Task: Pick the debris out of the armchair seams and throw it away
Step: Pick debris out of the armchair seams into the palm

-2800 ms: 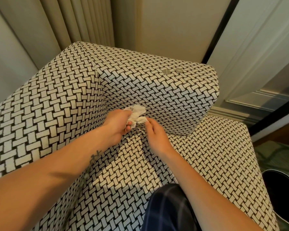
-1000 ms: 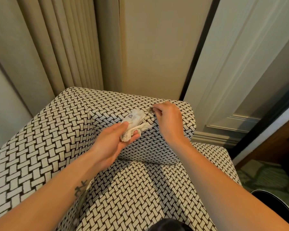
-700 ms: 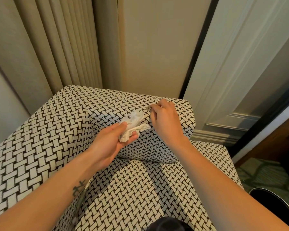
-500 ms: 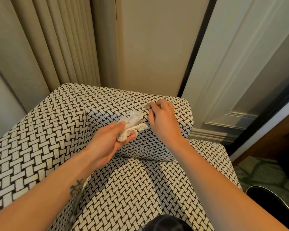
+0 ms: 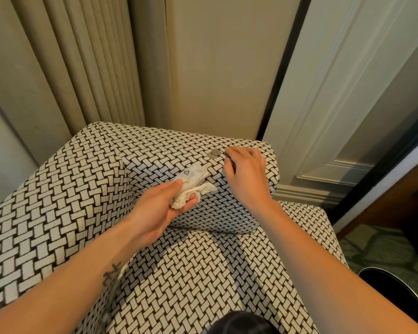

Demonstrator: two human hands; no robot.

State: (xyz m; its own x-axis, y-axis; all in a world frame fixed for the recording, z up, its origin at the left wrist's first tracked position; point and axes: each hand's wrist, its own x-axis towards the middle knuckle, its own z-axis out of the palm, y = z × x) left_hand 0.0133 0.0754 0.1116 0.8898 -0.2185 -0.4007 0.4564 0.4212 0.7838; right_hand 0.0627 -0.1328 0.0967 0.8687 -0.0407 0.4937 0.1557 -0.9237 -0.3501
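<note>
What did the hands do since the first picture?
The right hand rose from the seat seam to the top of the black-and-white woven armchair, fingertips beside the small round silver discs. The left hand kept holding the crumpled white wrapper.

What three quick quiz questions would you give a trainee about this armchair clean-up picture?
1. True or false: the left hand grips a crumpled white wad.
2. Where does the silver coin in plain sight lie?
A. on the seat cushion
B. on top of the padded chair wall, beside the right hand
C. on the floor
3. Fill in: the black bin stands at the person's ____ side, beyond the seat's edge.

Key: 1 true; 2 B; 3 right.
</note>
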